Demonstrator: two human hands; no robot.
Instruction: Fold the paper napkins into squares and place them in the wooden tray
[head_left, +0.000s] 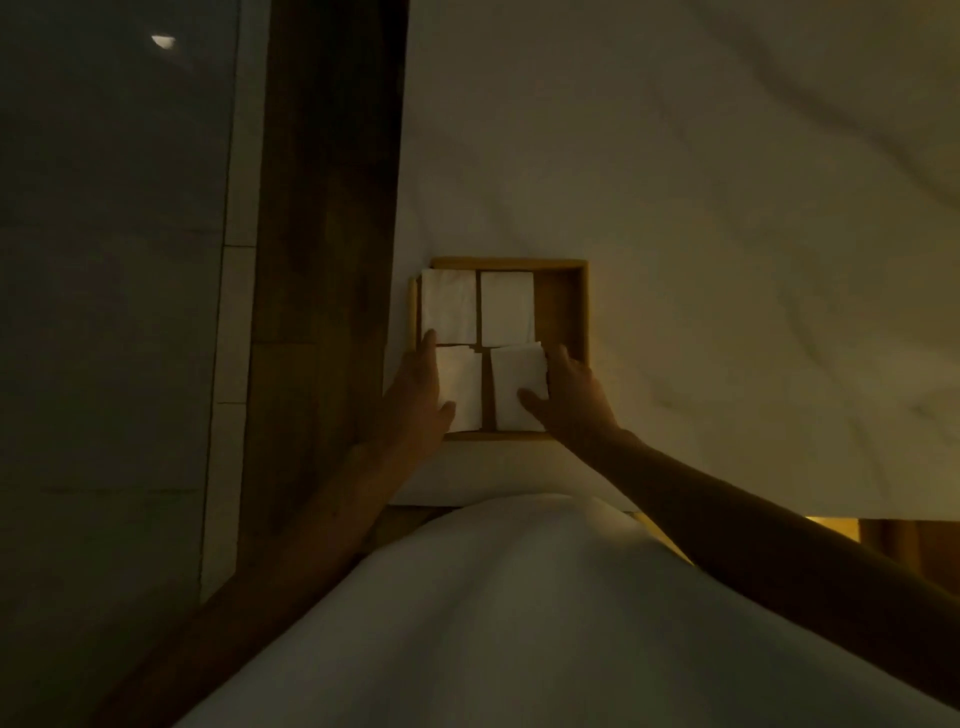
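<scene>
At the far left we have dim grey wall tiles (104, 312) and a dark wooden strip (322, 208), and just beside that strip, on the pale marble-look tabletop (675, 182), sits the shallow square wooden tray (584, 312) that takes our napkins. Our left hand (421, 395) lies open along the tray's left side, fingers spread and flat, its thumb resting on the near-left folded white paper napkin (465, 384); it clamps nothing, only steadies. Behind that piece we see the far-left folded white napkin (449, 306), its left edge riding over the tray's left wall, and next to it the far-middle folded white napkin (506, 306), lying flat inside. Moving right, the near-middle folded white napkin (517, 387) sits slightly askew, its far corner overlapping the one behind, and our right hand (571, 395) pinches it loosely, thumb on top near the front edge and fingers curled at its right side. The right part of the tray is bare wood. To finish this placement well, we judge that we should nudge this napkin square to its neighbours, press it flat, and let go without dragging the thin paper.
</scene>
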